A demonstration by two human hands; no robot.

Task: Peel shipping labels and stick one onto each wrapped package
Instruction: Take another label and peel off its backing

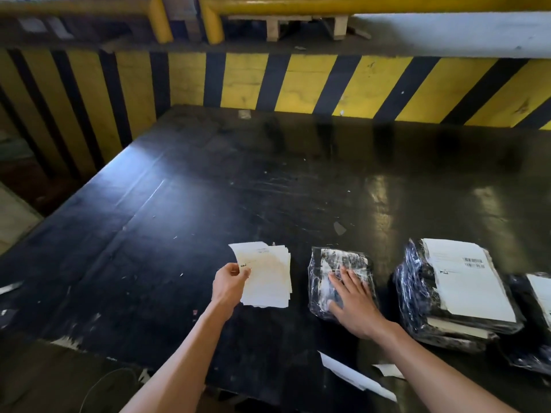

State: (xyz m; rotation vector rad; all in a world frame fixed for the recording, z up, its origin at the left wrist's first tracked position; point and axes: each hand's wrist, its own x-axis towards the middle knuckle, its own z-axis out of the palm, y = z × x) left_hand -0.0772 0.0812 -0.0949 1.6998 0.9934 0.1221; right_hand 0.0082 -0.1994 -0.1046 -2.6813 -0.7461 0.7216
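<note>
Here, left hand (229, 280) pinching labels (265, 275) for peeling, right hand (353, 296) flat, fingers spread, steadying centre package (334, 263).

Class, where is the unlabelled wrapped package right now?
In the head view, the unlabelled black plastic-wrapped package lies right of centre on the dark table, under the right hand, between the white label stack and the labelled package pile.

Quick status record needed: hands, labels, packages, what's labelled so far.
left hand: pinches top sheet of label stack
right hand: flat, fingers spread, pressing unlabelled package
labelled stack: right of that package, white label on top
far-right package: label partly visible, cut by frame edge
table: black, scuffed; backing scraps at near edge
</note>
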